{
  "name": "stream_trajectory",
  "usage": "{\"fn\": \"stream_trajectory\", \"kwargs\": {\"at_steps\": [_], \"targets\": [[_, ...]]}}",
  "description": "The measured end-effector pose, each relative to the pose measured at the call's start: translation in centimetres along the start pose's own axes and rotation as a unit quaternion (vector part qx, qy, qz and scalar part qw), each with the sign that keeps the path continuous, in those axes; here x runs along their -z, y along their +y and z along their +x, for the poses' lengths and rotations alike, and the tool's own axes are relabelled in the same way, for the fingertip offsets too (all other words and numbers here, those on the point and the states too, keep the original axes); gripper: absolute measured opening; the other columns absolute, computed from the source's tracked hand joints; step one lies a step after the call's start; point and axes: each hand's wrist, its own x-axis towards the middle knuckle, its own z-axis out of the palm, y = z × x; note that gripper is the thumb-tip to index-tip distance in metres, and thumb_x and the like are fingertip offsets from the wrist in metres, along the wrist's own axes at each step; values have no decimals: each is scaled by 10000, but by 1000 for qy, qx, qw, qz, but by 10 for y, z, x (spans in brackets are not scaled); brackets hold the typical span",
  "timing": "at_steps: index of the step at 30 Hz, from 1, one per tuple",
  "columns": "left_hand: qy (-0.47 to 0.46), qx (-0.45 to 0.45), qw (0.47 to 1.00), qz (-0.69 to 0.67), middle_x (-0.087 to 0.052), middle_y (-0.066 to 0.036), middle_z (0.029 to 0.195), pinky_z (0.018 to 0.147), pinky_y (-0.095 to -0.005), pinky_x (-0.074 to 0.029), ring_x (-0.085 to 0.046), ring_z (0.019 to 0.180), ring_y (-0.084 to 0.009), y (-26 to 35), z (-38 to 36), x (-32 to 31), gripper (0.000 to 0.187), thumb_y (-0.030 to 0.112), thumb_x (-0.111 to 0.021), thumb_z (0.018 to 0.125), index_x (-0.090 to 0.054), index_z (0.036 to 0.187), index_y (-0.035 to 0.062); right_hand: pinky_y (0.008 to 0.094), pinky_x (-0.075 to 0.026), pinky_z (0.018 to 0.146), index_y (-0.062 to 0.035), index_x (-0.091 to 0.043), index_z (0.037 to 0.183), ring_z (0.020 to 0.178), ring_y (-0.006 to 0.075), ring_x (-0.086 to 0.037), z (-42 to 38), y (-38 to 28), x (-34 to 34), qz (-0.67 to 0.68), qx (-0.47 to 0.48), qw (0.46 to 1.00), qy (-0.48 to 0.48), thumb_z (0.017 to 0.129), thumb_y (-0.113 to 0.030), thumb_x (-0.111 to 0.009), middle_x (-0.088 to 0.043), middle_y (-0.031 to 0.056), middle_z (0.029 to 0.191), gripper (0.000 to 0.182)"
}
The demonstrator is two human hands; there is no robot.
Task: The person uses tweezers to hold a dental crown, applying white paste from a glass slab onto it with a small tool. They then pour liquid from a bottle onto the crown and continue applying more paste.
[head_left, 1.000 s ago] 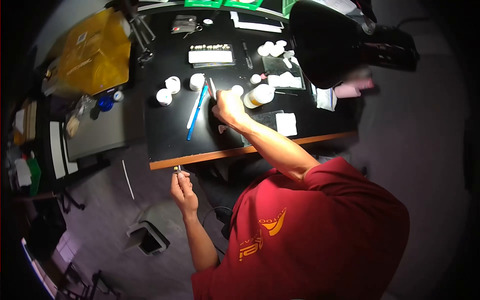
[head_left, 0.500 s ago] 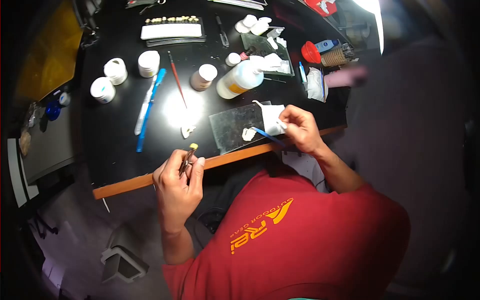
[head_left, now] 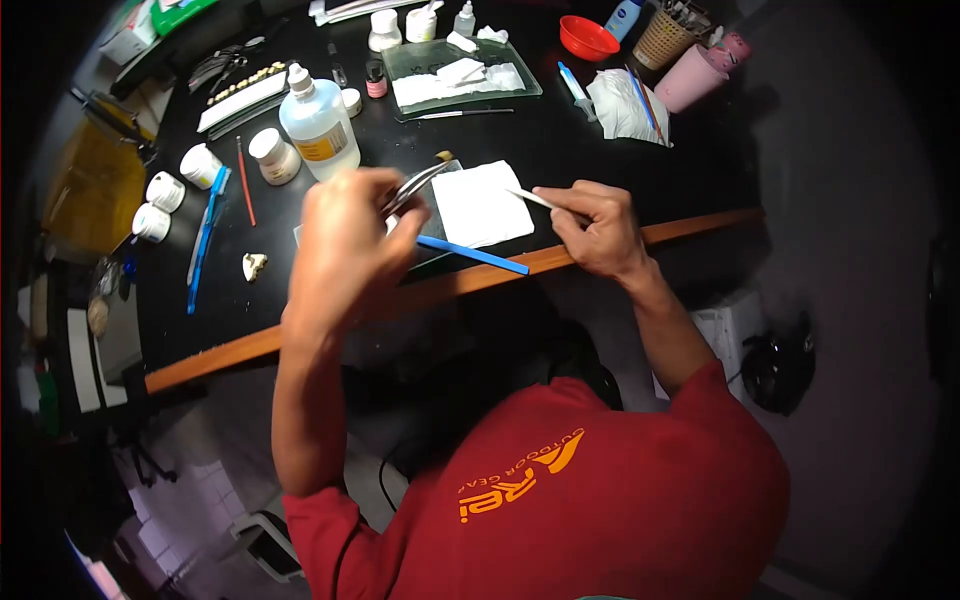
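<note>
The left hand's (head_left: 355,225) fingers pinch metal tweezers (head_left: 413,188), whose tips carry a small yellowish piece (head_left: 445,156) out ahead of the fingers, near the far left corner of a folded white tissue (head_left: 483,207). The right hand's (head_left: 602,232) fingers press together around a slim white stick (head_left: 535,199), its tip over the tissue's right side. A blue stick (head_left: 475,256) lies nearer the surface's (head_left: 570,165) wooden edge; a clear squeeze bottle (head_left: 322,128) stands behind the left hand.

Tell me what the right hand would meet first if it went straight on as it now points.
Probably the folded white tissue: the slim white tool in the right hand points across it, the tip overlapping its edge in view, though height is unclear.
</note>
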Motion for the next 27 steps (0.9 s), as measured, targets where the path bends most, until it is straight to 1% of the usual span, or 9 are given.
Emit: {"fn": "stream_trajectory", "kwargs": {"at_steps": [2,4,6,10,12,17,20,23,27], "targets": [[-31,-3,998,59,-754,-166,766,697,-388,-558,-727,696,-259,13,26,-21,169,117,-807,843,-810,946,-17,349,-434,496,-30,-845,1098,516,202,-555,-4,6,-5,-20,56,998,14,834,-27,-714,-586,91,639,294],[-50,-32,994,89,-796,-213,880,792,-417,-592,-774,815,-337,10,53,-48,219,112,-829,816,-837,1008,8,357,-441,493,-52,-851,1091,516,218,-554,-5,12,-9,-26,67,997,20,823,-38,-720,-575,84,633,299],[-111,6,991,76,-803,-235,941,834,-424,-606,-796,885,-341,16,76,-60,258,98,-834,797,-849,1043,22,364,-448,494,-64,-855,1086,514,227,-553,-6,14,-9,-28,65,997,17,815,-53,-727,-565,80,629,299],[-124,31,977,172,-806,-227,936,840,-421,-614,-794,869,-336,2,103,-81,235,79,-822,785,-855,1012,26,374,-455,498,-61,-860,1042,507,236,-557,-4,14,-4,-26,40,999,15,811,-94,-740,-570,83,625,263],[-138,38,978,151,-803,-236,939,843,-421,-615,-794,881,-333,-2,105,-79,232,83,-827,766,-852,988,19,375,-452,497,-56,-861,1019,504,238,-556,-4,18,2,-16,23,999,22,809,-95,-739,-577,85,621,246],[-130,-8,977,166,-807,-228,944,868,-424,-609,-790,917,-339,-16,111,-86,273,76,-778,772,-847,1029,14,346,-406,487,-1,-843,995,488,202,-530,-5,23,9,18,32,998,52,762,4,-738,-560,97,604,256],[-214,34,972,88,-808,-225,950,894,-422,-603,-785,933,-353,-4,113,-74,318,81,-753,781,-840,1078,9,317,-333,488,13,-839,1060,494,136,-454,-4,22,5,48,48,996,52,769,54,-713,-517,75,607,319],[-199,79,968,133,-805,-234,955,903,-406,-601,-785,942,-346,4,116,-75,333,128,-798,777,-838,1082,0,328,-366,494,12,-839,1067,500,153,-480,-1,23,-1,35,49,998,38,780,38,-716,-532,82,614,313],[-229,41,966,111,-810,-221,965,890,-407,-605,-788,934,-340,5,114,-69,319,159,-831,786,-842,1065,4,330,-426,520,14,-833,1080,530,184,-546,0,21,-1,18,33,999,24,793,25,-723,-578,100,653,308]]}}
